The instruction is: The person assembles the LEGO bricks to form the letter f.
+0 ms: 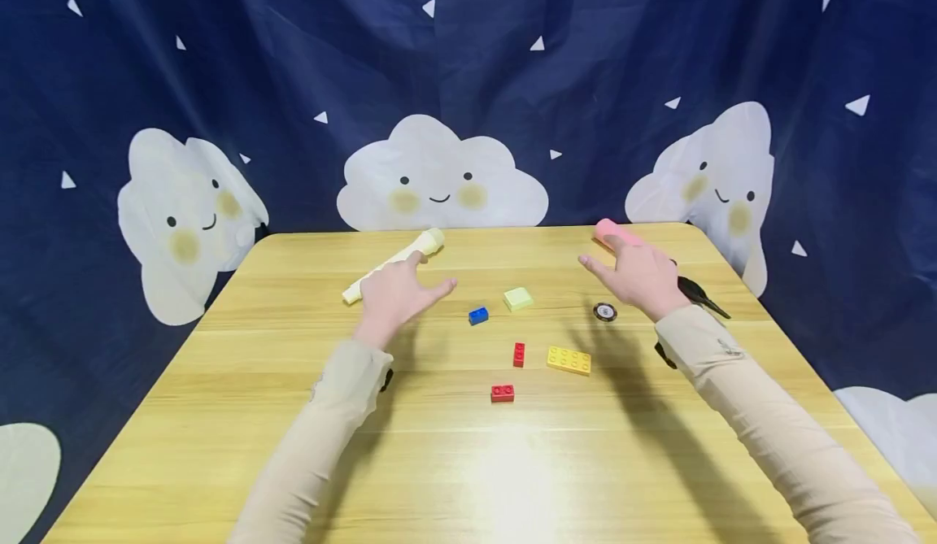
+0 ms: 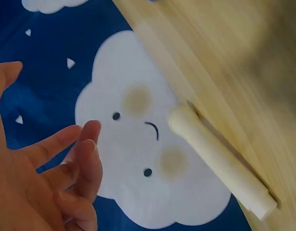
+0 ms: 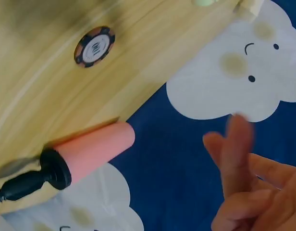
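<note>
My left hand (image 1: 398, 293) is over the left part of the table, fingers relaxed with nothing in them. It overlaps a long cream cylinder (image 1: 433, 241) in the head view; the left wrist view shows this cylinder (image 2: 220, 159) lying apart from the hand (image 2: 47, 183). On the other side, my right hand (image 1: 642, 277) hovers with loosely bent fingers and no object in its grasp. Behind it lies a pink balloon pump (image 1: 609, 232), partly hidden. The right wrist view shows the pump's pink barrel (image 3: 97, 149) and black end, away from the right hand (image 3: 256, 192).
Between the hands lie a blue brick (image 1: 478, 316), a pale green block (image 1: 518, 299), two red bricks (image 1: 519, 354) and a yellow brick (image 1: 568, 360). A poker chip (image 1: 605, 312) is near the right hand. A dark blue curtain (image 1: 483, 64) borders the table's far edge.
</note>
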The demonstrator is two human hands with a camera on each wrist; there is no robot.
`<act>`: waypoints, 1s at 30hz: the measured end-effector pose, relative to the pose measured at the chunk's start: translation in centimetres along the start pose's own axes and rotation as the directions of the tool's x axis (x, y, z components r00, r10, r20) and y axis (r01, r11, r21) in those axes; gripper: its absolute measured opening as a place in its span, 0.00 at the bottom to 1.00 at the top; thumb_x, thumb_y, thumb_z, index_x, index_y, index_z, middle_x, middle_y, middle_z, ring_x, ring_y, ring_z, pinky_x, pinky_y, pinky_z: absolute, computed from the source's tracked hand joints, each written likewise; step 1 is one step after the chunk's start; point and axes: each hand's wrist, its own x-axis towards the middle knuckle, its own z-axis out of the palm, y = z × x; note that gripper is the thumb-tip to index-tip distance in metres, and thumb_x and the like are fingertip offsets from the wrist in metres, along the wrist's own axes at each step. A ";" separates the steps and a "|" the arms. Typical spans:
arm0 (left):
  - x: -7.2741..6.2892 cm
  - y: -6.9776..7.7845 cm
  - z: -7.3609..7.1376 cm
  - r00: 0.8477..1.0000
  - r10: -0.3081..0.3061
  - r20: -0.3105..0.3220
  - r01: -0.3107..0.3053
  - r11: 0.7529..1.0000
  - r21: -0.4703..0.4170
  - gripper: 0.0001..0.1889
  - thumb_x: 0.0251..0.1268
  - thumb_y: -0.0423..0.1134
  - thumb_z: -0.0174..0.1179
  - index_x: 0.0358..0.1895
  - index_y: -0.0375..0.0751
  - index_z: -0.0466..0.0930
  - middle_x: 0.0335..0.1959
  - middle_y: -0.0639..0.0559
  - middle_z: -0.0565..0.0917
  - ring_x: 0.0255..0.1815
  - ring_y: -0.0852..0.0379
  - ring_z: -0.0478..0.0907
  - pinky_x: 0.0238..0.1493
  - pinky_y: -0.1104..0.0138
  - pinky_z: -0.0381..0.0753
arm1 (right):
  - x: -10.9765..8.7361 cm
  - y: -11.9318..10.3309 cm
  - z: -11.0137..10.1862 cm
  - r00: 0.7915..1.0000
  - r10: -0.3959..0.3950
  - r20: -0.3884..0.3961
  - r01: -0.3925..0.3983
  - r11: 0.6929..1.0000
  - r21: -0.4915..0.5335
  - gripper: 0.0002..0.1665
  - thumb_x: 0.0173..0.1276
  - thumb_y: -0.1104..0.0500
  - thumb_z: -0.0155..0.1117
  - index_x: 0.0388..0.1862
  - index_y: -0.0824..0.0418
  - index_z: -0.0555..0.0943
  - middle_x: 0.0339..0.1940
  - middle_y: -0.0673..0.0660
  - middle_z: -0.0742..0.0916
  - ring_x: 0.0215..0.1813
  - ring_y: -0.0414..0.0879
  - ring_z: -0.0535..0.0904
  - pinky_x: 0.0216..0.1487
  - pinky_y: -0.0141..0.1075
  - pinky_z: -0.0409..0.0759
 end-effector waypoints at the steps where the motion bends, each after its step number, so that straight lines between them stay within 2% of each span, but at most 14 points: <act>1: -0.3 0.2 0.1 1.000 0.002 0.018 -0.002 1.000 -0.007 0.39 0.50 0.75 0.51 0.57 0.50 0.74 0.28 0.46 0.81 0.27 0.49 0.76 0.21 0.60 0.67 | -0.1 0.0 0.0 1.000 -0.007 0.012 0.007 1.000 0.019 0.51 0.62 0.21 0.39 0.71 0.54 0.65 0.64 0.67 0.76 0.60 0.69 0.73 0.48 0.63 0.71; 5: -1.6 1.4 0.7 0.994 -0.001 0.113 0.001 1.000 -0.005 0.35 0.50 0.73 0.54 0.55 0.54 0.76 0.31 0.49 0.82 0.29 0.51 0.76 0.23 0.60 0.68 | -0.3 -0.3 0.3 0.995 -0.059 0.075 0.050 0.992 0.117 0.48 0.67 0.29 0.46 0.71 0.64 0.64 0.66 0.65 0.75 0.64 0.65 0.72 0.57 0.61 0.69; 8: -2.6 2.4 1.2 0.983 0.005 0.181 -0.009 1.000 0.020 0.34 0.48 0.73 0.55 0.53 0.55 0.77 0.32 0.50 0.83 0.28 0.52 0.76 0.23 0.61 0.68 | -0.4 -0.7 0.8 0.985 -0.083 0.149 0.053 0.980 0.191 0.44 0.70 0.36 0.50 0.67 0.72 0.65 0.50 0.67 0.85 0.53 0.61 0.81 0.57 0.54 0.72; 10: -3.2 3.0 1.6 0.977 0.009 0.214 -0.018 0.999 0.038 0.33 0.48 0.74 0.56 0.52 0.56 0.77 0.28 0.50 0.82 0.27 0.53 0.75 0.22 0.61 0.67 | -0.5 -1.0 1.3 0.974 -0.081 0.212 0.029 0.970 0.241 0.43 0.70 0.38 0.51 0.66 0.74 0.65 0.37 0.65 0.87 0.40 0.56 0.84 0.51 0.50 0.76; 12: -3.9 3.5 2.1 0.969 0.014 0.248 -0.025 0.999 0.041 0.32 0.48 0.73 0.57 0.50 0.55 0.77 0.24 0.52 0.80 0.24 0.54 0.74 0.21 0.61 0.66 | -0.6 -1.3 1.8 0.962 -0.078 0.260 0.003 0.961 0.275 0.42 0.70 0.40 0.52 0.64 0.75 0.64 0.28 0.61 0.87 0.29 0.50 0.83 0.42 0.44 0.78; 14: -4.6 3.9 2.6 0.959 0.026 0.282 -0.036 0.999 0.032 0.31 0.49 0.72 0.57 0.49 0.54 0.78 0.19 0.53 0.76 0.22 0.55 0.72 0.19 0.62 0.66 | -0.8 -1.6 2.3 0.952 -0.080 0.294 -0.009 0.957 0.290 0.41 0.70 0.40 0.53 0.63 0.75 0.64 0.29 0.60 0.87 0.27 0.47 0.82 0.35 0.39 0.77; 16: -5.2 4.3 3.2 0.949 0.039 0.313 -0.043 0.999 0.004 0.30 0.49 0.71 0.59 0.47 0.53 0.78 0.17 0.54 0.75 0.20 0.56 0.71 0.19 0.63 0.65 | -1.1 -1.8 2.9 0.944 -0.088 0.318 -0.012 0.954 0.300 0.40 0.70 0.41 0.53 0.62 0.75 0.64 0.32 0.63 0.88 0.29 0.49 0.83 0.34 0.37 0.76; 19: -6.3 5.1 4.2 0.934 0.053 0.352 -0.044 0.999 -0.033 0.29 0.49 0.70 0.60 0.42 0.49 0.78 0.17 0.56 0.74 0.19 0.57 0.70 0.18 0.65 0.65 | -1.5 -2.1 3.5 0.934 -0.093 0.344 -0.016 0.954 0.301 0.40 0.70 0.41 0.53 0.62 0.75 0.64 0.36 0.64 0.88 0.35 0.53 0.84 0.37 0.38 0.77; 21: -7.0 5.8 4.9 0.924 0.051 0.380 -0.037 0.998 -0.046 0.32 0.48 0.70 0.60 0.44 0.46 0.78 0.18 0.56 0.75 0.18 0.58 0.70 0.18 0.66 0.65 | -1.8 -2.2 3.9 0.930 -0.098 0.355 -0.017 0.952 0.305 0.40 0.70 0.41 0.53 0.62 0.76 0.63 0.36 0.65 0.88 0.36 0.54 0.84 0.40 0.41 0.78; 24: -7.8 6.8 5.8 0.911 0.027 0.412 -0.017 0.999 -0.027 0.42 0.47 0.73 0.58 0.54 0.39 0.76 0.18 0.53 0.75 0.18 0.57 0.70 0.18 0.66 0.65 | -2.1 -2.4 4.4 0.935 -0.102 0.341 0.002 0.960 0.281 0.40 0.70 0.42 0.54 0.60 0.77 0.65 0.37 0.66 0.87 0.40 0.56 0.83 0.46 0.46 0.77; 28: -8.7 7.8 6.7 0.911 -0.017 0.412 0.010 1.000 0.019 0.50 0.46 0.75 0.57 0.63 0.36 0.70 0.19 0.49 0.75 0.21 0.55 0.72 0.21 0.64 0.67 | -2.4 -2.8 4.9 0.945 -0.102 0.312 0.024 0.969 0.244 0.39 0.69 0.42 0.55 0.58 0.76 0.67 0.46 0.71 0.83 0.51 0.64 0.79 0.54 0.53 0.75; 30: -9.0 8.0 7.0 0.916 -0.028 0.399 0.017 0.999 0.032 0.48 0.45 0.75 0.58 0.59 0.36 0.73 0.20 0.49 0.75 0.22 0.55 0.72 0.22 0.64 0.67 | -2.6 -2.9 5.1 0.946 -0.097 0.308 0.024 0.972 0.233 0.39 0.69 0.41 0.55 0.59 0.75 0.68 0.52 0.73 0.81 0.55 0.66 0.77 0.56 0.54 0.73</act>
